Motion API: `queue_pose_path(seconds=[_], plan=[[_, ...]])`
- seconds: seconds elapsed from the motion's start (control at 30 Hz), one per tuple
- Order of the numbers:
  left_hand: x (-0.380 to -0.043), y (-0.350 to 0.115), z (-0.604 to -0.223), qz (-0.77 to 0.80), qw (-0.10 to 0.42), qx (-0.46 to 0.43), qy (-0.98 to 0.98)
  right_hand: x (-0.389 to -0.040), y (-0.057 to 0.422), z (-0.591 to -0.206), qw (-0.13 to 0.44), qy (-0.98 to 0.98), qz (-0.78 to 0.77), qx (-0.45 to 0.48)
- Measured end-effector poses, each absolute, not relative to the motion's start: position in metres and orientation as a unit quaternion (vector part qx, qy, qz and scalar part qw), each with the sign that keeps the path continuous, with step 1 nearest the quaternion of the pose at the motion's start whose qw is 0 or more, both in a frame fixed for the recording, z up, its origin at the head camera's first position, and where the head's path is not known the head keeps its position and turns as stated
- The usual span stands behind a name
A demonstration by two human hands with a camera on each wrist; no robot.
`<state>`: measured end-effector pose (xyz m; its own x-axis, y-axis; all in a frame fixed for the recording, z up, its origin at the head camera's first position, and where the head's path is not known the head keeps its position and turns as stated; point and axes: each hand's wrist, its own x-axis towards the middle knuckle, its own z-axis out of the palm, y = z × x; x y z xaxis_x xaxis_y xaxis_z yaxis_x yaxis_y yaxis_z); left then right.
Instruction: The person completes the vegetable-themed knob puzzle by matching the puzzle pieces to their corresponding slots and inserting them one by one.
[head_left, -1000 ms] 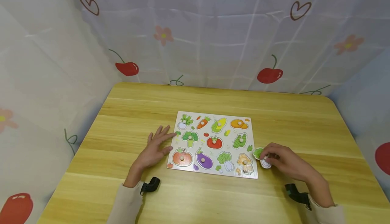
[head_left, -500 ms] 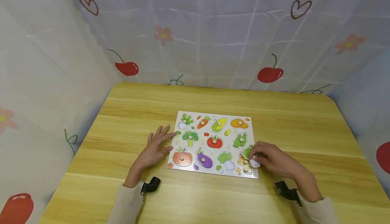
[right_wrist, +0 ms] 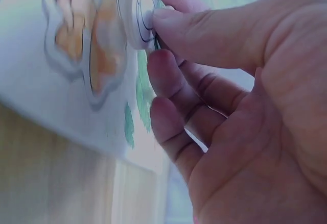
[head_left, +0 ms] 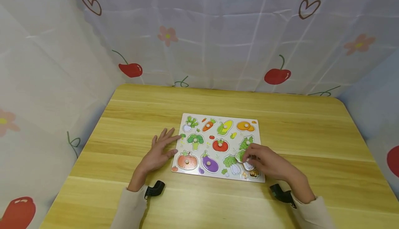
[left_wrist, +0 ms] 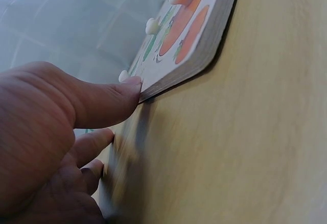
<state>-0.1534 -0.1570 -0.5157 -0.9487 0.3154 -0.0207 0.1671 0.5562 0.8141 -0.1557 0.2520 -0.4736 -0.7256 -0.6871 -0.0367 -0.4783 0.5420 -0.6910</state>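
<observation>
My right hand (head_left: pixel 272 163) pinches the small knob of a bok choy puzzle piece (head_left: pixel 248 166), green-leaved with a white base. The piece is over the lower right of the vegetable knob puzzle board (head_left: pixel 215 175), overlapping the mushroom piece (head_left: pixel 255 173). In the right wrist view, thumb and finger meet at the knob, and the piece (right_wrist: pixel 139 17) is edge-on above the board. To its left, a bok choy picture (head_left: pixel 231 165) without a knob shows on the board. My left hand (head_left: pixel 158 154) lies with fingers spread, index fingertip and thumb at the board's left edge.
On the board are knobbed pieces, among them a pumpkin (head_left: pixel 187 160), an eggplant (head_left: pixel 209 164), a tomato (head_left: pixel 220 146) and broccoli (head_left: pixel 195 140). The wooden table (head_left: pixel 131 118) meets a printed curtain (head_left: pixel 215 49) at the back. A black wrist camera (head_left: pixel 155 188) sits at each cuff.
My right hand has carried the bok choy piece leftward, from the table beside the board's right edge to over the mushroom piece. The left hand stays at the left edge.
</observation>
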Motion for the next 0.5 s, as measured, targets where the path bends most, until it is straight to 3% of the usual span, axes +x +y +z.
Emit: queue_pose_path(seconds=[0.5], plan=[[-0.153, -0.157, -0.517, 0.453, 0.080, 0.142, 0.877, -0.152, 0.215, -0.481, 0.153, 0.876, -0.290, -0.354]])
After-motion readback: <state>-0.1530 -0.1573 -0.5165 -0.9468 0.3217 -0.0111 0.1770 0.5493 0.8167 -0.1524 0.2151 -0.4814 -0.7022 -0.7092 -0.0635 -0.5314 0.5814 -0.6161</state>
